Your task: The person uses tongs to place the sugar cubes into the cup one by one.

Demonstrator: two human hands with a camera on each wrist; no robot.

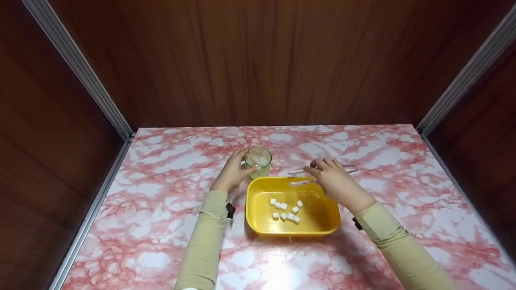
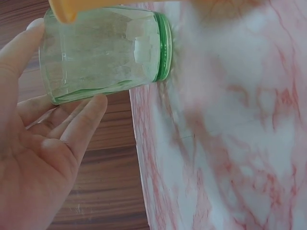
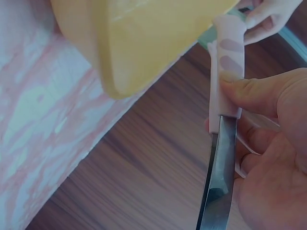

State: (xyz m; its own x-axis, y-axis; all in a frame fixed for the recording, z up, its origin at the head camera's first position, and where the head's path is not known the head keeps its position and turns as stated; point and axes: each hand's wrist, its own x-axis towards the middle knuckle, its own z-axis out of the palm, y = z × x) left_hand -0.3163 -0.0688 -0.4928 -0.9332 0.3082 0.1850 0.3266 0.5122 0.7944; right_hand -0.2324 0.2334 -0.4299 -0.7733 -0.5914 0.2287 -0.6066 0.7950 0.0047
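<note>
On a pink-and-white marbled desk [image 1: 161, 225], a yellow plastic tray [image 1: 318, 222] holds a loose scatter of white cubes [image 1: 284, 206]. By its far left corner, the left hand [image 1: 234, 172] curls round an upright green-tinted glass [image 2: 103, 55]. The right hand [image 1: 338, 183] grips pink-tipped tongs [image 3: 228, 136] near the tray's far rim, their tips apart, no cube visible between them. The work looks unfinished: these cubes are yet to be picked up. Whether a pale patch inside the glass is a cube or a reflection is unclear.
</note>
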